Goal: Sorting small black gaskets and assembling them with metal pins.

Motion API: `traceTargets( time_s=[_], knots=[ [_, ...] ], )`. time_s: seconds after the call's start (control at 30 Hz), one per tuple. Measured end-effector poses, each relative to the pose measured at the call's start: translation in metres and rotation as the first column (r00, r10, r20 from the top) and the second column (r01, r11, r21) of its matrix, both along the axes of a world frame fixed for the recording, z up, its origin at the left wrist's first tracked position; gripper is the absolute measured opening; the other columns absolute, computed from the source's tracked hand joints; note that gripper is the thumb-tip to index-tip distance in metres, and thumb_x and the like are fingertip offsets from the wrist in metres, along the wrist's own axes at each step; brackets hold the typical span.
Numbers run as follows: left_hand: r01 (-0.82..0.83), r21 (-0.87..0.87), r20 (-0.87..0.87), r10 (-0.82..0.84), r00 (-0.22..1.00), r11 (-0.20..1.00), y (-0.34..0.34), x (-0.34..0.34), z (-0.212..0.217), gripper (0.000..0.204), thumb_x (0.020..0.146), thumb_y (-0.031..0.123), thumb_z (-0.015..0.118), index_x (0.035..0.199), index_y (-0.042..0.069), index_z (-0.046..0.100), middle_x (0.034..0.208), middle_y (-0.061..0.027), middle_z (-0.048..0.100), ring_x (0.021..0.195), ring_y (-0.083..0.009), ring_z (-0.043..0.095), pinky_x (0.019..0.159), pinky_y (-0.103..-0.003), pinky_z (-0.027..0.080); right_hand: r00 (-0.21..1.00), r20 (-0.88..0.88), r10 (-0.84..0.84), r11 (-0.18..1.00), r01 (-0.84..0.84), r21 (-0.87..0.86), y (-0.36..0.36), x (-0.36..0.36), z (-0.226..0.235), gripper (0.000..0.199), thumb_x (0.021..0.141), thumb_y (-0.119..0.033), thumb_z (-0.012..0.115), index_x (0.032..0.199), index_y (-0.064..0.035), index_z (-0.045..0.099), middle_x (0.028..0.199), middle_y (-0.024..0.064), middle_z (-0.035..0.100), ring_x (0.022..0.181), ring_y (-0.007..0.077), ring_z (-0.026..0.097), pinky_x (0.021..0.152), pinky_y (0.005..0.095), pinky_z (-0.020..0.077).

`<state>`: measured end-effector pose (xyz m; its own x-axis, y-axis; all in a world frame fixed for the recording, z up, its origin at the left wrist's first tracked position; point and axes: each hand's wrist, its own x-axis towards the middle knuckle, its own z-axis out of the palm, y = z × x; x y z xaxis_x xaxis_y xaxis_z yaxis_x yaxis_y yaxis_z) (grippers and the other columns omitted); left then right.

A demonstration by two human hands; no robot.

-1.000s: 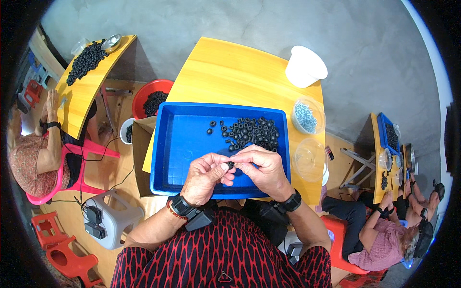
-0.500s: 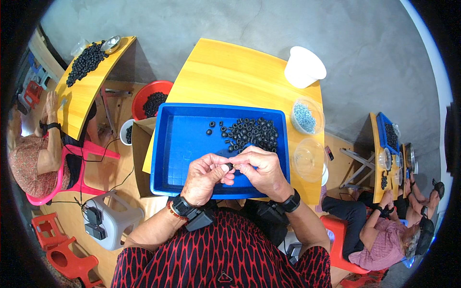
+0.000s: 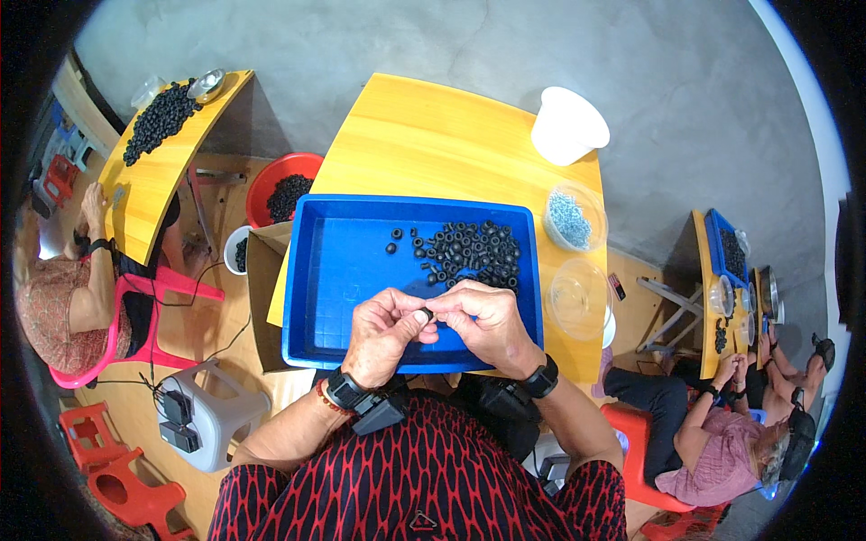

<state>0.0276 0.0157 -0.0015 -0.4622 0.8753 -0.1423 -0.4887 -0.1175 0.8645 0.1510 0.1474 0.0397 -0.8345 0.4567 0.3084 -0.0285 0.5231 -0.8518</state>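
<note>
Over the near side of a blue tray (image 3: 311,270), my hands meet at the fingertips. My left hand (image 3: 379,338) pinches a small round black part (image 3: 426,314) between thumb and fingers. Close against it, my right hand (image 3: 492,325) has thumb and forefinger pressed together; whatever they grip is too small or hidden to make out. A pile of small black round parts (image 3: 478,251), some showing ring-like open ends, lies in the tray's right half. A few loose ones (image 3: 394,240) sit left of the pile.
The tray rests on a yellow table (image 3: 424,135). At right stand a clear tub of small silvery pieces (image 3: 569,221), a clear bowl (image 3: 577,299) and a white bucket (image 3: 568,126). Left are a red basin (image 3: 271,171) and a cardboard box (image 3: 266,298). Co-workers sit on both sides.
My right thumb and forefinger have shifted slightly at the black part, which my left hand still holds. The tray and pile look the same.
</note>
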Motion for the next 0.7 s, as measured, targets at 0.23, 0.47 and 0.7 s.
traceTargets(
  time_s=[0.23, 0.47, 0.7],
  knots=[
    [0.028, -0.045, 0.127, -0.022, 0.992, 0.999, 0.001, -0.003, -0.004, 0.014, 0.092, 0.002, 0.064, 0.105, -0.003, 0.064, 0.094, -0.0142, 0.071, 0.08, -0.0194, 0.071, 0.073, -0.033, 0.062, 1.0, -0.005, 0.024, 0.997, -0.023, 0.075, 0.001, 0.001, 0.003, 0.015, 0.085, 0.004, 0.062, 0.096, 0.0005, 0.072, 0.085, 0.0144, 0.069, 0.076, 0.0253, 0.069, 0.068, 0.0331, 0.0559],
    [0.023, -0.052, 0.156, -0.015, 0.988, 0.998, 0.002, -0.004, -0.002, 0.012, 0.092, 0.002, 0.065, 0.103, -0.002, 0.067, 0.096, -0.0147, 0.072, 0.08, -0.0198, 0.071, 0.072, -0.033, 0.062, 0.991, 0.036, 0.127, 0.973, -0.131, 0.188, 0.006, 0.0, 0.012, 0.029, 0.08, 0.007, 0.058, 0.106, 0.0006, 0.069, 0.087, 0.0158, 0.068, 0.078, 0.0301, 0.067, 0.07, 0.036, 0.0558],
    [0.011, -0.063, 0.182, 0.001, 0.983, 0.998, 0.002, -0.003, 0.0, 0.007, 0.09, 0.0, 0.067, 0.096, -0.003, 0.067, 0.093, -0.0148, 0.071, 0.078, -0.0186, 0.071, 0.07, -0.032, 0.062, 0.996, 0.027, 0.091, 0.958, -0.095, 0.271, 0.004, 0.0, 0.009, 0.042, 0.077, 0.008, 0.059, 0.119, 0.0027, 0.061, 0.091, 0.02, 0.067, 0.082, 0.0332, 0.068, 0.073, 0.0388, 0.0561]
  ],
)
